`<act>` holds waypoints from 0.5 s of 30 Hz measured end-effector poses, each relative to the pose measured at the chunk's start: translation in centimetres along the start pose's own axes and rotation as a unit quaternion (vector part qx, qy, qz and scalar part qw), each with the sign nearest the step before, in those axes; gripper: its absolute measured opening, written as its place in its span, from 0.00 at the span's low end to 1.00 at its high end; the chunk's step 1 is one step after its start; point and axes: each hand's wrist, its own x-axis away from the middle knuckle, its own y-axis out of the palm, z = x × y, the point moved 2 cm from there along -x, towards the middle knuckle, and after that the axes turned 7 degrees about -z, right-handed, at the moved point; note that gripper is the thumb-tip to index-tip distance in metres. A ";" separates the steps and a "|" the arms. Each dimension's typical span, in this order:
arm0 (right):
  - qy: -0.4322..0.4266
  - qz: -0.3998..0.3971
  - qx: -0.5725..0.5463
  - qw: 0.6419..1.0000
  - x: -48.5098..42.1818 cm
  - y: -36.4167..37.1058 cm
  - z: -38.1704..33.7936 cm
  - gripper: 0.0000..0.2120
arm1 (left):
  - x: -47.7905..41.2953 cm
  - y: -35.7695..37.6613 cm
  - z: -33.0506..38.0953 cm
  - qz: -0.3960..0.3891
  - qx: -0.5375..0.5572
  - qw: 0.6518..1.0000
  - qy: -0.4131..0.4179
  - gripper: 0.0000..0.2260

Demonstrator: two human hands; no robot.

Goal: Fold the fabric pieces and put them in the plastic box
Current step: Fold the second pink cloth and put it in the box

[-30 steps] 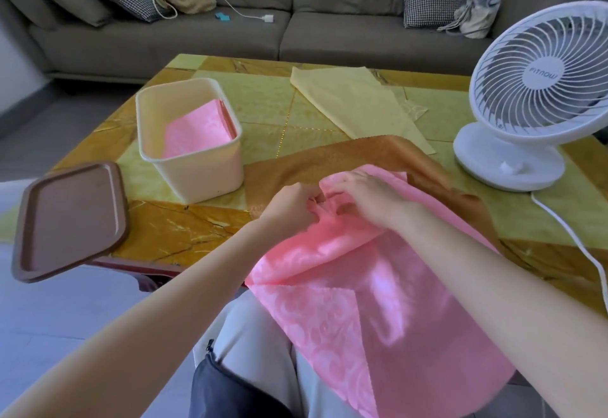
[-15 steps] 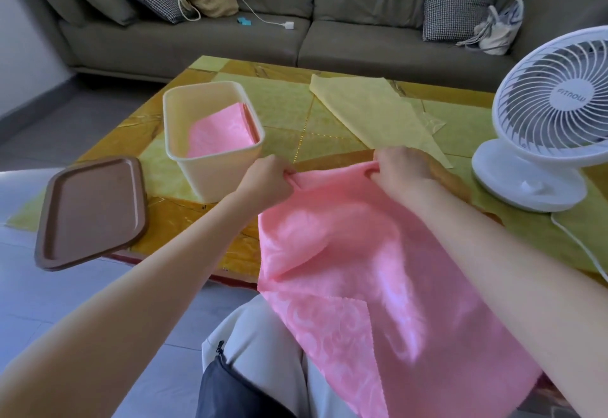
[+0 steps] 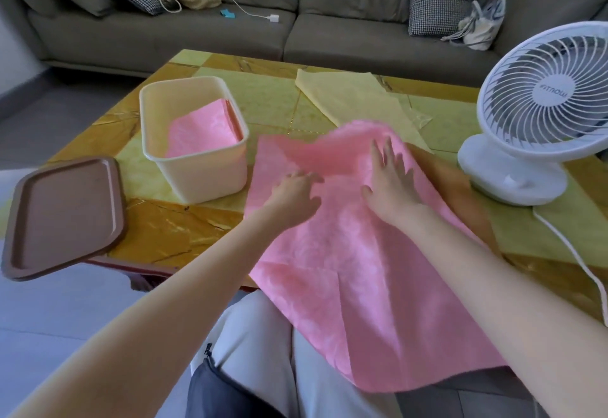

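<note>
Just right of the plastic box [image 3: 197, 177], touching or nearly touching its near right corner: pink fabric [image 3: 345, 269], one piece, not yet folded. It lies across the surface [image 3: 158, 236] over a brown fabric [image 3: 454, 194], and its near part hangs off the edge onto the person's lap. Long axis runs from the far end, level with the box and puffed up in a blurred hump, toward the person. A diagonal crease crosses the near half. Judged light, thin, limp and rather slick; it should slide on the cloth beneath and trap air, so it wants smoothing flat before each fold. Best taken by pinching two corners or one edge, not the middle. Left hand [image 3: 292, 194] rests on the sheet nearer the box, fingers loosely bent, gripping nothing that can be seen. Right hand [image 3: 391, 187] lies farther from the box, palm down, fingers [image 3: 388, 154] straight and spread, pressing the cloth and holding nothing. Inside the box: one folded pink piece [image 3: 200, 131], leaning on the far wall. Beyond the box to the right: yellow fabric [image 3: 348, 98], flat, unfolded. Left of the box: brown lid [image 3: 62, 217], overhanging the edge.
</note>
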 end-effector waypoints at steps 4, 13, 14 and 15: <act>-0.041 -0.056 -0.121 0.990 4.9 4.2 -0.3 0.26 | 2.4 4.1 0.8 -0.081 0.010 0.996 0.040 0.12; -0.063 -0.093 -0.084 0.990 11.9 8.4 0.6 0.15 | 6.7 6.6 0.4 -0.101 0.014 0.994 0.045 0.15; -0.072 -0.087 -0.083 0.990 12.2 8.3 0.4 0.15 | 7.0 6.5 0.3 -0.104 0.017 0.993 0.048 0.15; -0.080 -0.086 -0.087 0.989 12.7 8.2 0.2 0.15 | 7.6 6.5 0.2 -0.105 0.016 0.993 0.046 0.16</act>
